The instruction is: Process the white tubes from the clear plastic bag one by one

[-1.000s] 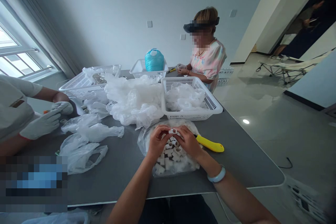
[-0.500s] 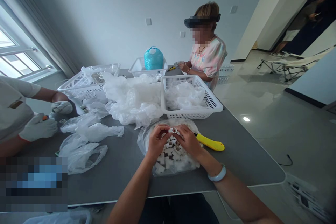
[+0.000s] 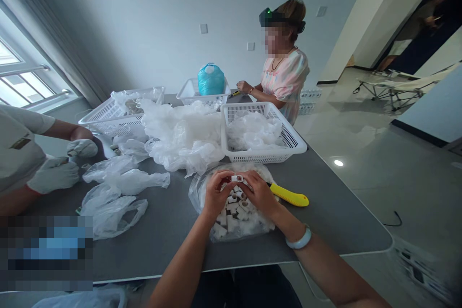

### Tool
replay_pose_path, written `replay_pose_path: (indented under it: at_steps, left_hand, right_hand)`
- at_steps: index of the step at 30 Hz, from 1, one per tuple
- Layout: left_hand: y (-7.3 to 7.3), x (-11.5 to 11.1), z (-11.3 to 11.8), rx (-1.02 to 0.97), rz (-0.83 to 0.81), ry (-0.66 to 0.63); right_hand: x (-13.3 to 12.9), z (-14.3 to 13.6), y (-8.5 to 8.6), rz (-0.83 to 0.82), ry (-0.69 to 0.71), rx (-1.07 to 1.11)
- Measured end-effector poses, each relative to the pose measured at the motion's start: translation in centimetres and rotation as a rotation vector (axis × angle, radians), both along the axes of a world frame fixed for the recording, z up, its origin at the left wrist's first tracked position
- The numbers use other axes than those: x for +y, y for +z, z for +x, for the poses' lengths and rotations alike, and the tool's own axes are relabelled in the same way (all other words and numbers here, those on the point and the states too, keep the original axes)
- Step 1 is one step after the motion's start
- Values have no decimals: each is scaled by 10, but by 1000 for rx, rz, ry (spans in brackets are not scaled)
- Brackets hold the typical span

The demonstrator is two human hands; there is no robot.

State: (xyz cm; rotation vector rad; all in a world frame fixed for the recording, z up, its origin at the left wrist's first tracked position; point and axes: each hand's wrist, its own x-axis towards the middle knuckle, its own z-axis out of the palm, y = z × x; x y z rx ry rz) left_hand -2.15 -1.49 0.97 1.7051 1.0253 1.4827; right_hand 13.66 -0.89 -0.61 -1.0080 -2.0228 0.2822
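Note:
Between the fingertips of both hands is a short white plastic pipe fitting (image 3: 237, 178), its round open end turned to the right and toward me. My left hand (image 3: 218, 194) pinches its left side, and my right hand (image 3: 258, 192) grips its right side. Below them, several similar white fittings (image 3: 233, 209) lie in a clear plastic bag (image 3: 216, 237) on the grey table. A yellow-handled knife (image 3: 289, 195) rests beside my right hand; its blade end is partly hidden by that hand.
Past the bag stands a white basket (image 3: 269, 158) of plastic bags, with a heap of bags (image 3: 184, 134) to its left. A gloved co-worker (image 3: 54, 175) works at the left. Another person (image 3: 285, 70) stands at the far side, near a basket with a blue bag (image 3: 211, 79).
My hands and the fitting stay almost in place. The far person's hands have shifted left, and their head is raised. The gloved co-worker's hands have moved slightly.

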Motion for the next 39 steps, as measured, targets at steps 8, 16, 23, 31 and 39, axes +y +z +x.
replay_pose_path:
  at_steps: [8,16,23,31,39]
  left_hand:
    - [-5,5,0,-27,-103,0]
    - [-7,4,3,-248,-397,-210]
    - [-6,5,6,-375,-429,-153]
    - [-3,2,7,-210,-501,-54]
    - [20,-6,-8,184,-131,131]
  right_hand:
    - [-3,2,6,46,-127,123]
    - [-5,3,7,147,-54,109]
    - [-5,-1,6,124,33,73]
    - [-4,-1,-1,-58,52,33]
    - [11,7,1,-394,47,224]
